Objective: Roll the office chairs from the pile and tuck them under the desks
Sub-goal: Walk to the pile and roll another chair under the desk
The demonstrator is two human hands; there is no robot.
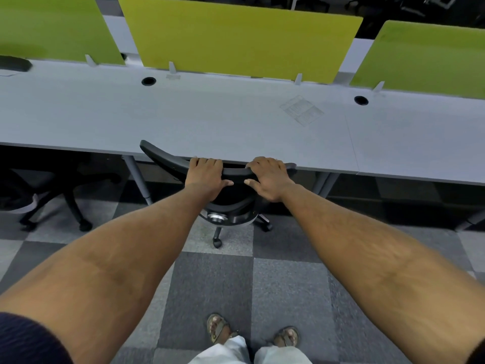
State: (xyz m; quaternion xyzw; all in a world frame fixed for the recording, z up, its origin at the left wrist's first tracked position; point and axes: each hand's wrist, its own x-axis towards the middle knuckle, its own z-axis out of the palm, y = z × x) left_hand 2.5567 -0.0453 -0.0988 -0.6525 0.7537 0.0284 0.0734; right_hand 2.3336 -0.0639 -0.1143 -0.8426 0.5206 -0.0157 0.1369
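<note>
A black office chair point(162, 156) stands at the front edge of the long grey desk point(210, 116), its seat hidden under the desktop. Only the curved top of the backrest, the hub under the seat and some castor legs show. My left hand point(206, 174) grips the top edge of the backrest, fingers curled over it. My right hand point(267, 177) grips the same edge a little to the right, thumb pointing inward.
Green divider panels point(236, 35) stand along the back of the desk. Another black chair point(52, 195) sits under the desk at the left. Grey desk legs point(139, 177) flank the chair. Checkered carpet lies underfoot, with my sandalled feet point(220, 328) at the bottom.
</note>
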